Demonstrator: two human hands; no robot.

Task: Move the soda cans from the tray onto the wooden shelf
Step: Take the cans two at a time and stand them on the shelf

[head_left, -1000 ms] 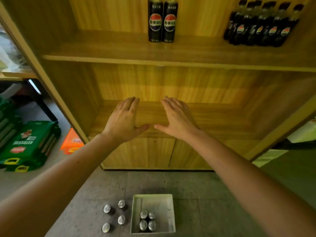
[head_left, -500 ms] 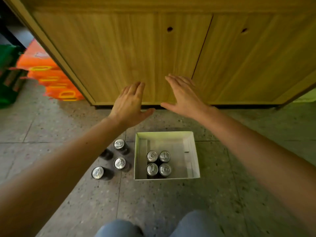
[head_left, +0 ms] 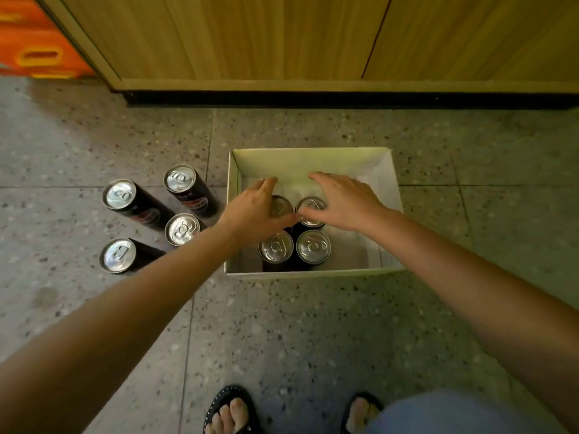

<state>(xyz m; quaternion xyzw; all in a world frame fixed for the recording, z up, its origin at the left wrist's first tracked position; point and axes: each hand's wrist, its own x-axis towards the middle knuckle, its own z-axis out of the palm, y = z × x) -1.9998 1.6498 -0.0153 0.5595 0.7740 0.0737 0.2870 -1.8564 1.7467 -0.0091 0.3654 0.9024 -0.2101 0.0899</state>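
Observation:
A white tray (head_left: 385,195) stands on the floor and holds several tall black soda cans with silver tops. My left hand (head_left: 253,211) hovers over the far left can (head_left: 281,205), fingers spread, and partly hides it. My right hand (head_left: 344,202) is spread over the far right can (head_left: 310,214), its thumb lying across the lid. The two near cans (head_left: 275,247) (head_left: 313,246) stand uncovered. Neither hand has closed around a can. Only the wooden cabinet's lower doors (head_left: 250,36) show; the shelf is out of view.
Several more black cans (head_left: 120,195) stand on the speckled floor left of the tray, one partly under my left forearm. Orange packs (head_left: 34,42) lie at the top left. My sandalled feet (head_left: 232,411) are at the bottom edge.
My view has tilted down from the shelf to the floor. Both hands have dropped from in front of the cabinet into the tray, over the far cans.

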